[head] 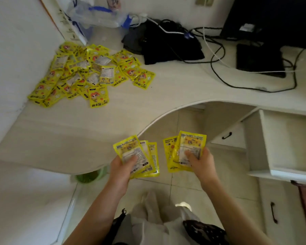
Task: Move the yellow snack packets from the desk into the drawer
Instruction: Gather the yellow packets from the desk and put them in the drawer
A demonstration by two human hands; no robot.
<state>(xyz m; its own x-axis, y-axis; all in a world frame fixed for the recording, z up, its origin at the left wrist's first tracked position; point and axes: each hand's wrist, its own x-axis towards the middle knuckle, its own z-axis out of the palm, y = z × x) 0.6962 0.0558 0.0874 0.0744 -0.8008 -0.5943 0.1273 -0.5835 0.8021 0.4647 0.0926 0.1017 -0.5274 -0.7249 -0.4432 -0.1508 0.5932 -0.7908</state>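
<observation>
— Yellow packets (88, 73) lay heaped far left on the desk (148, 96)?
— Yes. Left hand (121, 167) gripped a fanned packet bunch (140, 156); right hand (200, 163) clutched two packets (184, 149). Open drawer (288, 138) sat rightmost.

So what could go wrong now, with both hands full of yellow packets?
1. The left hand pinches a loose fan of packets by one end, so some may slide onto the floor.
2. The right hand holds its packets the same way.
3. The open drawer sits off to the right, so a careless toss might miss it.
</observation>
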